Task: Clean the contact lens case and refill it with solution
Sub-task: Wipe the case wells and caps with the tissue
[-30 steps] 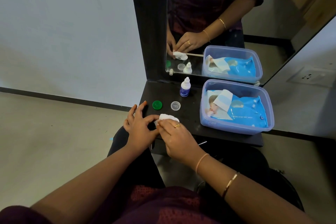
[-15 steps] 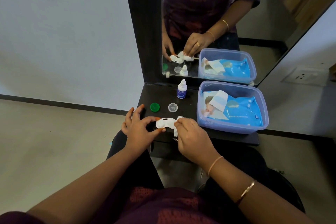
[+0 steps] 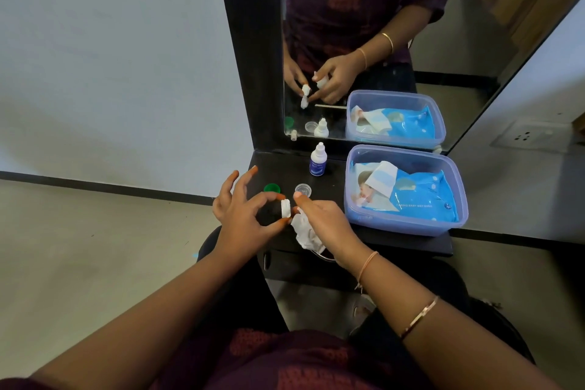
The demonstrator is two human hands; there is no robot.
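Observation:
My left hand (image 3: pixel 240 215) pinches the white contact lens case (image 3: pixel 286 208) between thumb and forefinger, holding it on edge above the dark shelf (image 3: pixel 395 239). My right hand (image 3: pixel 323 222) is just right of the case and grips a crumpled white wipe (image 3: pixel 305 233), its forefinger close to the case. A green cap (image 3: pixel 272 188) and a clear cap (image 3: pixel 303 190) lie on the shelf behind my hands. The small white solution bottle (image 3: pixel 317 160) stands upright near the mirror.
A blue-tinted plastic tub (image 3: pixel 408 222) holding a pack of wet wipes (image 3: pixel 418 196) fills the shelf's right side. A mirror (image 3: pixel 380 41) in a dark frame rises behind the shelf. Grey wall and floor lie to the left.
The case was covered by the wipe, then exposed flat; now my left hand holds it turned on edge and slightly raised. My right hand has drawn the wipe away to the right.

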